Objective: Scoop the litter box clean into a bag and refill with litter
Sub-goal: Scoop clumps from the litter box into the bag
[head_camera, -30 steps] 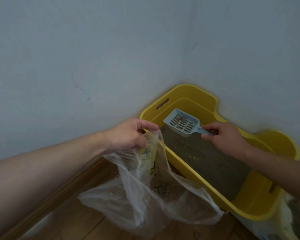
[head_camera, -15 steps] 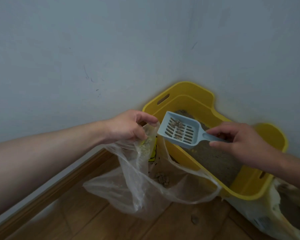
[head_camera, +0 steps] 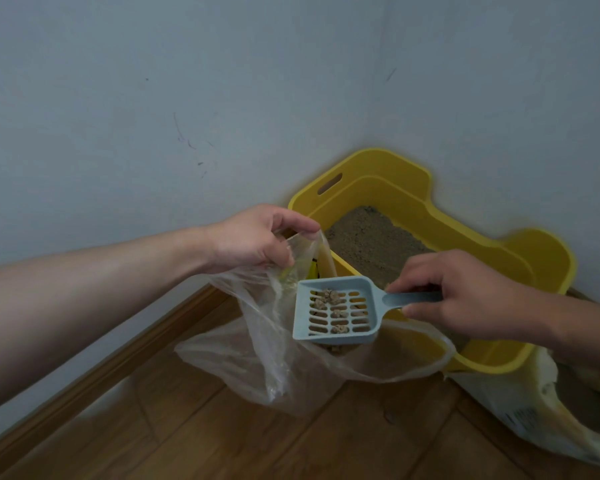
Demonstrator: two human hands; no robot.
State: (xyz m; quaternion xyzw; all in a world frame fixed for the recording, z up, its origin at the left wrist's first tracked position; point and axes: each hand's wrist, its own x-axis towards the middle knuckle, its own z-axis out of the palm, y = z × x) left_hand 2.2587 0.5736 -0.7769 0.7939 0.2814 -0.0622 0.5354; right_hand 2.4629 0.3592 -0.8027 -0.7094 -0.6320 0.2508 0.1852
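**Litter scoop** (head_camera: 371, 296): pale blue plastic with a slotted head. It is held in the air above the mouth of the plastic bag (head_camera: 274, 358), just in front of the litter box's near wall. Its long axis runs almost level across the view, with the head to the left, the handle to the right and the slotted face turned upward. Several grey-brown clumps (head_camera: 328, 296) lie on the slots.

**Right hand** (head_camera: 465, 292): fingers and thumb are curled round the scoop handle.

**Left hand** (head_camera: 253, 237): pinches the bag's rim and lifts it so the mouth gapes.

**Change:** a second ago the scoop head was inside the box over the litter. It has since crossed the near rim and come out over the bag. The left hand keeps the same pinch.

**Litter box** (head_camera: 371, 164): yellow, set into the corner where two walls (head_camera: 153, 98) meet, with grey litter (head_camera: 371, 237) inside.

**Edges and room:** the bag's far side drapes against the box's near wall. A printed litter sack (head_camera: 520, 410) stands against the box at the right front. A wooden skirting board (head_camera: 101, 368) runs along the left. Bare wooden floor (head_camera: 326, 445) lies in front of the bag.
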